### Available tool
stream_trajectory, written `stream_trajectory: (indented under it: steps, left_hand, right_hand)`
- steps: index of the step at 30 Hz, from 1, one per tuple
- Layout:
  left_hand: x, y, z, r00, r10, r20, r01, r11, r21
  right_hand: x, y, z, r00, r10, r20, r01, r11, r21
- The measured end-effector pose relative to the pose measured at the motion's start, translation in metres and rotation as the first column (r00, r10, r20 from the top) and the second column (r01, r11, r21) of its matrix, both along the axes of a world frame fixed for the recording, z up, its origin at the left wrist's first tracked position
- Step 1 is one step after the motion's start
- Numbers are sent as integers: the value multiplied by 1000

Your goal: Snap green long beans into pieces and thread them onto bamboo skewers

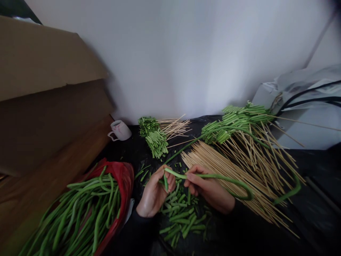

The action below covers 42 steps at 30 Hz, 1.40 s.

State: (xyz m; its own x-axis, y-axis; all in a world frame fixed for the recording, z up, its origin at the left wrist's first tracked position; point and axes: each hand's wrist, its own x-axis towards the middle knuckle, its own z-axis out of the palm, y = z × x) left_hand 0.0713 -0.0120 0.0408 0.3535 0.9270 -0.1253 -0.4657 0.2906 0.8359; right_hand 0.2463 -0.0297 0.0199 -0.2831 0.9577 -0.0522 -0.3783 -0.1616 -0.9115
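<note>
A large cardboard box (48, 60) stands at left. Right of it is a white mug (122, 131) with pinkish streaks, handle toward the left. A pale wall (170, 53) spans the far side. At far right, black cords (317, 100) cross a pale box (301, 129).

- Dim, cool light overall; the wall (218, 67) is palest right of centre.
- The cardboard box (50, 60) has a deeply shadowed lower side.
- Dark sleeves (145, 222) melt into the black sheet (314, 165).
- Beans (73, 209) stretch and blur toward the lower-left corner.
</note>
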Motion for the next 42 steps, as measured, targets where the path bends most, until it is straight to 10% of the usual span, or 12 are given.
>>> stream_trajectory:
  steps: [5,11,19,42]
  left_hand:
    - [2,-6,-1,988,-128,-82,127,992,-16]
    - [7,2,-18,954,222,-199,-212,975,68]
    - [-1,9,-21,754,566,-333,-473,820,322]
    - [-24,11,-14,443,734,-514,-446,678,584]
  right_hand:
    - [2,2,-4,970,71,-234,-97,990,-103]
    - [-3,1,-2,993,13,-120,-25,994,-105]
    - [-4,2,-4,1000,-23,-13,22,1000,-19]
    - [8,12,-4,920,-144,-366,81,980,-183]
